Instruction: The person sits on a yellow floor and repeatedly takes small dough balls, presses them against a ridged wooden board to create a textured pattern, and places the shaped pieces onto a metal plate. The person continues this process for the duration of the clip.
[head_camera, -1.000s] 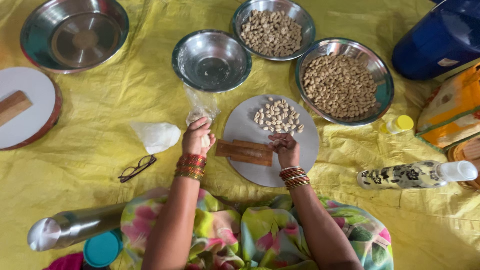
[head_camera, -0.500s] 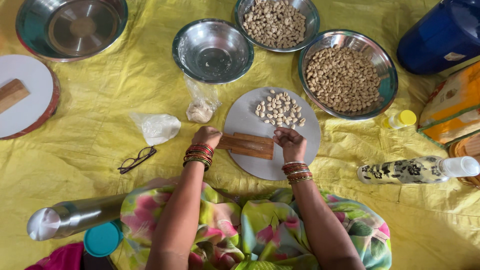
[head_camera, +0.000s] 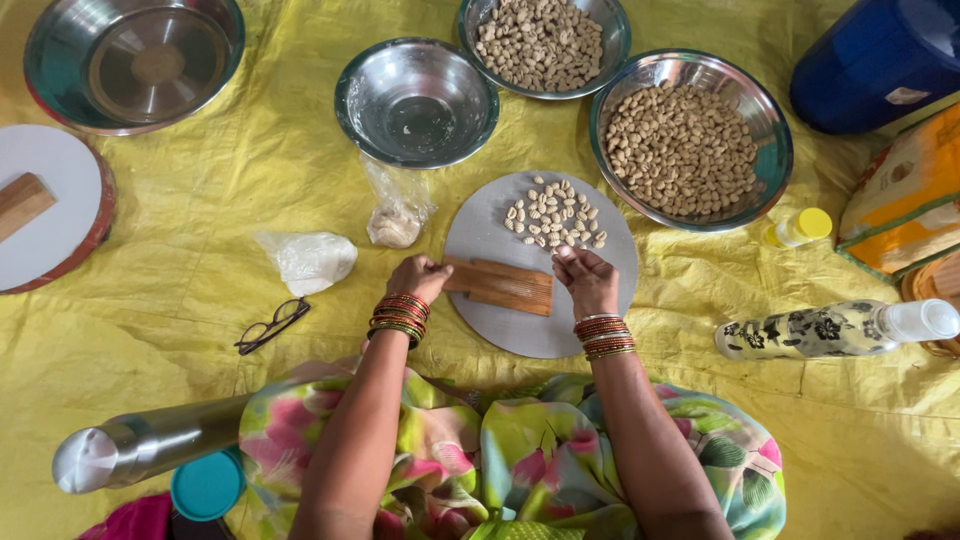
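A person sits on a yellow sheet (head_camera: 200, 300), lap draped in flowered cloth (head_camera: 520, 450), with a steel flask (head_camera: 150, 445) and a teal lid (head_camera: 207, 485) lying at the left knee. The left hand (head_camera: 418, 277) has its fingers closed around the left end of a ribbed wooden board (head_camera: 500, 285); the right hand (head_camera: 585, 280) touches the board's right end with fingers curled, and whether they pinch a small piece cannot be told. The board lies flat on a round grey slab (head_camera: 490, 225), near its front half. Just beyond it sits a loose heap of small pale shaped pieces (head_camera: 555, 220).

The heap looks the likeliest casualty: a push of the board away from the body could sweep pieces off the slab's far edge onto the sheet. The right wrist also works near a patterned bottle (head_camera: 830, 328) lying on its side, which might roll if nudged.

Open sheet lies to the left, past a pair of glasses (head_camera: 270, 325) and two small plastic bags (head_camera: 310, 258). Farther off, an empty steel bowl (head_camera: 415, 100) and two bowls of pale pieces (head_camera: 685, 145) crowd the slab's far rim, leaving little room there.
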